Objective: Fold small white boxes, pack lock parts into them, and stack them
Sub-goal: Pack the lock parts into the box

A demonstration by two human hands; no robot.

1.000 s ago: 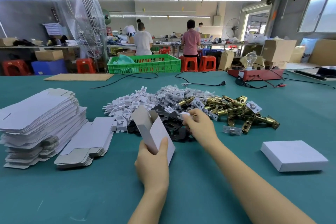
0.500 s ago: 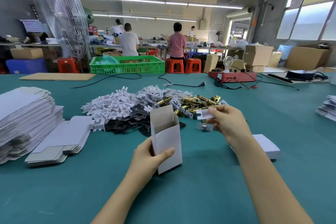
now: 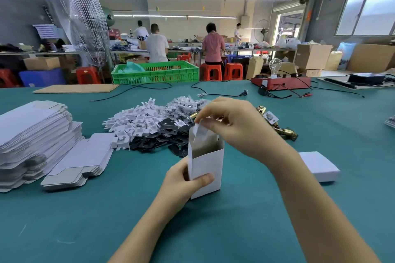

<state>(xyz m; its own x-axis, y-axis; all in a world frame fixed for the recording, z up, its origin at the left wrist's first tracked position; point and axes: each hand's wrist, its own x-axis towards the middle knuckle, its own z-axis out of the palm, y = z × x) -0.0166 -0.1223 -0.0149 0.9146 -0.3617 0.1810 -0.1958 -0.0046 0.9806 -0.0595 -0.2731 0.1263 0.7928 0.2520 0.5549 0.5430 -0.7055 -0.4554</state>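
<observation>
Head view, over a teal-covered work table [image 3: 235,230]: left hand [image 3: 181,183] gripping an upright, open-topped small white cardboard box [image 3: 208,168], thumb across its front face, base on the table. Right hand [image 3: 237,126] just above the box mouth, fingertips pinching a small clear plastic packet [image 3: 198,131] hanging into the opening. Just beyond both hands, a heap of white plastic lock pieces [image 3: 136,119], black metal plates [image 3: 162,136] and brass-coloured latch parts [image 3: 284,131]. Well left of the left hand, tall stacks of flat unfolded white box blanks [image 3: 32,132]. Right of the right forearm, a closed flat white box [image 3: 318,165] lying on the table. Far behind, a green plastic crate [image 3: 156,71] and seated workers on red stools.
</observation>
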